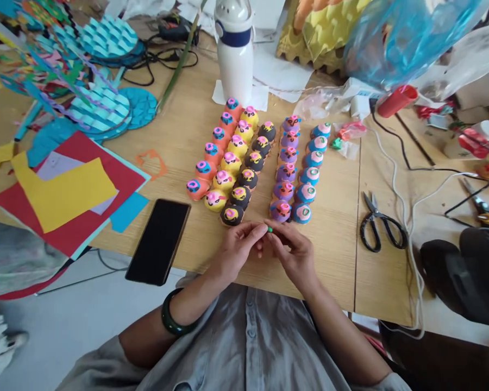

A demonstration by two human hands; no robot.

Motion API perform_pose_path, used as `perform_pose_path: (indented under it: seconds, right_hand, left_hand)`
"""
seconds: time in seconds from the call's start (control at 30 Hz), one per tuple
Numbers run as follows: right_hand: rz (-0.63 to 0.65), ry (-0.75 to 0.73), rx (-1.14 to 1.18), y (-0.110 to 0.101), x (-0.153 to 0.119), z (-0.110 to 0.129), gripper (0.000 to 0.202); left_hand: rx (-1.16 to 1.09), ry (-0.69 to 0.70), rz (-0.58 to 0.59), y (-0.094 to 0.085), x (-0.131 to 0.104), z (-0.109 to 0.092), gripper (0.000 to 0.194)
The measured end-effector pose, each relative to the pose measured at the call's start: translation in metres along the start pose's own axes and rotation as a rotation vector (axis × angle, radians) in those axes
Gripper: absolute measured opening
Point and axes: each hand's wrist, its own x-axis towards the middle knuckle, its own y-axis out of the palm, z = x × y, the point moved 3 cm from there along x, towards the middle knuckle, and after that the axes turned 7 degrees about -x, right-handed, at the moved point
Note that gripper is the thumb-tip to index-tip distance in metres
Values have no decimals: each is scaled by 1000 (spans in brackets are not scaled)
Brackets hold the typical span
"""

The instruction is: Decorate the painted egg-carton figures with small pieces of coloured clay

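Note:
A tiny green piece [270, 229] is pinched between the fingertips of my left hand [244, 244] and my right hand [293, 251], which meet over the table's front edge. Just beyond them stand rows of small painted domes: orange ones [215, 152], yellow ones [230, 162], black ones [248, 178], purple ones [286, 172] and blue ones with pink tops [309, 175]. Curled shapes in pink, yellow, black and other colours sit on the domes. The lower fingers of both hands are partly hidden.
A black phone [158, 241] lies left of my hands, near coloured paper sheets [71, 190]. Scissors [378, 222] and white cables [411, 239] are at the right. A white bottle [235, 65] stands behind the domes, with egg trays [330, 27] at the back.

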Motion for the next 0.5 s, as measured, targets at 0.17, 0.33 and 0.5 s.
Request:
perform_pose_path:
  seconds: [0.17, 0.33, 0.5]
  right_hand:
    - [-61, 160, 127, -4, -7, -3, 13]
    - [-19, 300, 245, -2, -9, -3, 32]
    - [-47, 205, 111, -4, -14, -1, 23]
  left_hand:
    - [83, 71, 15, 3, -3, 1, 37]
    - [185, 216, 37, 3, -7, -4, 26]
    - [306, 288, 47, 0, -6, -6, 22]
